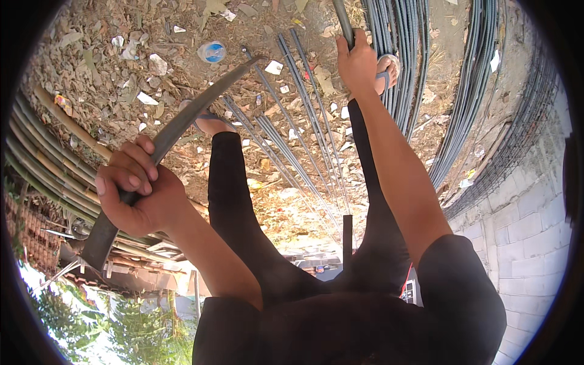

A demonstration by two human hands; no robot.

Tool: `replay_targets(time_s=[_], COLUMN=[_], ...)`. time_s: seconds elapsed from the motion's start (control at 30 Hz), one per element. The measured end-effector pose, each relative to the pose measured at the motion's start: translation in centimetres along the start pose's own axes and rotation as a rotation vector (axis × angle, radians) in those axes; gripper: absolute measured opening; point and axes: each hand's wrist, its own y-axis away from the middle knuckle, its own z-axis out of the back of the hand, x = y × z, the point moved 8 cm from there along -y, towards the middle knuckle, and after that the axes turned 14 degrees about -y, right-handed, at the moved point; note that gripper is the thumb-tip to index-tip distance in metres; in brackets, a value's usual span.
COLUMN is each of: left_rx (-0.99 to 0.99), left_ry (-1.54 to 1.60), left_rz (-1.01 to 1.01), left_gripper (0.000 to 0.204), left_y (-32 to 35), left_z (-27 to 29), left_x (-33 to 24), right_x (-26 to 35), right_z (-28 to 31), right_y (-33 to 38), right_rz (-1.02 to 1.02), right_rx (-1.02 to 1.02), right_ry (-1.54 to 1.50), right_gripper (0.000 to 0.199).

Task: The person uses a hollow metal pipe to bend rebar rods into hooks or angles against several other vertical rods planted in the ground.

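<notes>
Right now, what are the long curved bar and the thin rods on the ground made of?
The curved bar in the left hand looks like dull grey metal, probably steel, smooth and flat. The thin rods look like ribbed steel with a matte grey finish.

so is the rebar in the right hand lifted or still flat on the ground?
Cannot tell. The right hand is closed around the rebar, but ground contact isn't visible.

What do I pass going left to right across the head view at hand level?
Bamboo poles → left hand gripping a long curved bar → loose steel rods on the ground → right hand gripping a dark rod → bundled rebar → block wall.
</notes>
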Motion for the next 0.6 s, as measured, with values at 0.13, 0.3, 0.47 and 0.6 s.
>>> replay_targets(time_s=[0.13,0.3,0.47,0.6], left_rx=[0.074,-0.004,-0.015,0.02], left_ry=[0.076,0.158,0.184,0.171], left_rz=[-0.011,-0.006,-0.026,-0.027], left_gripper=[0.036,0.037,0.036,0.036], left_y=[-1.0,-0.6,-0.7,-0.2], left_z=[0.1,4.8,6.1,6.8], left_x=[0.6,1.3,1.8,1.7], right_x=[-4.4,-6.7,-13.0,-13.7], right_z=[-3.8,-10.2,-16.5,-18.2], right_y=[-6.6,1.7,10.7,11.4], right_rz=[0.091,0.036,-0.422,-0.559], right_rx=[-0.152,-0.112,0.177,0.086], right_ry=[0.22,0.114,0.19,0.209], right_gripper=[0.033,0.026,0.024,0.03])
